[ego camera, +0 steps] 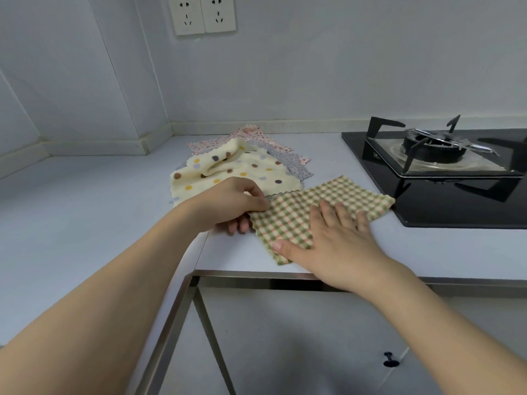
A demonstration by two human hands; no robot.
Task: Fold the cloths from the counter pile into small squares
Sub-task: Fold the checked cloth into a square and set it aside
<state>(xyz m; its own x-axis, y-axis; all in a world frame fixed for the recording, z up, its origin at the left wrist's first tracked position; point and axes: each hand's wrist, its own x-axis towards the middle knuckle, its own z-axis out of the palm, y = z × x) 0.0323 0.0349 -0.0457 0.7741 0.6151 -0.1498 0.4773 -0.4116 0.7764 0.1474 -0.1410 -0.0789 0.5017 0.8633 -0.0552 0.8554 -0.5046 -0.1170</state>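
Note:
A green and orange checked cloth point(319, 203) lies folded on the white counter point(85, 201), near its front edge. My left hand point(228, 205) pinches the cloth's left edge between thumb and fingers. Flat on the cloth's near right part rests my right hand point(333, 240), fingers spread and pressing down. Behind them sits the pile: a cream cloth with coloured dots point(228, 169) crumpled on top, a grey patterned cloth point(293, 165) and a pink floral cloth point(251, 134) under it.
A black gas hob point(445, 178) with a burner and pan supports fills the counter's right side, touching the checked cloth's far corner. Two wall sockets point(202, 14) hang above. Below the counter edge are a metal frame point(182, 303) and a cabinet door knob point(389, 360).

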